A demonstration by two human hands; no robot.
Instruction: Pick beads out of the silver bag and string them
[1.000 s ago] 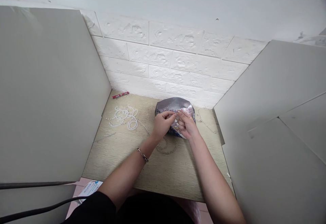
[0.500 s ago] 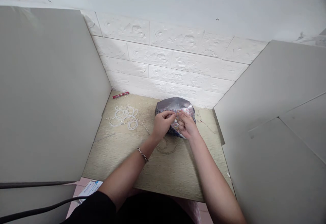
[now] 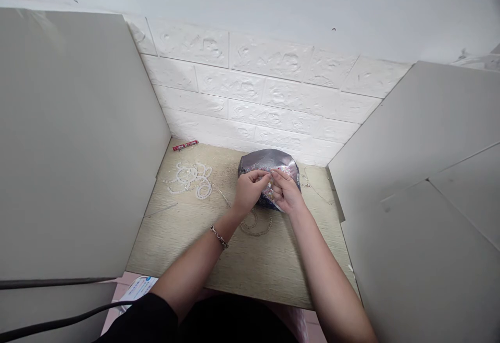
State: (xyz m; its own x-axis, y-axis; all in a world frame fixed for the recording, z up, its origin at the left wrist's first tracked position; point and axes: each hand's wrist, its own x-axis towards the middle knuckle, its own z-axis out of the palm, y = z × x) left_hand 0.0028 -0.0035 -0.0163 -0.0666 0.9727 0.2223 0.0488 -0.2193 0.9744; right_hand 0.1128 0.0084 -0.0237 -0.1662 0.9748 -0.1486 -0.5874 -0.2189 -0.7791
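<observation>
My left hand (image 3: 248,191) and my right hand (image 3: 287,191) meet fingertip to fingertip over an open, dark silvery bag (image 3: 269,157) with small colourful, glittering pieces inside. Each hand is closed in a pinch; whatever lies between the fingertips is too small to make out. Below my left hand, a coiled strand of small pale beads (image 3: 255,232) rests on the table and runs left towards a tangle of white bead strings (image 3: 203,191). Thin strands with tiny beads (image 3: 305,181) lie just right of the bag.
A red strip-like packet (image 3: 185,145) lies at the back left of the wooden table (image 3: 250,272). Grey panels (image 3: 78,145) flank both sides, and a white brick-patterned wall (image 3: 250,83) stands behind. Dark cables (image 3: 66,322) cross the lower left.
</observation>
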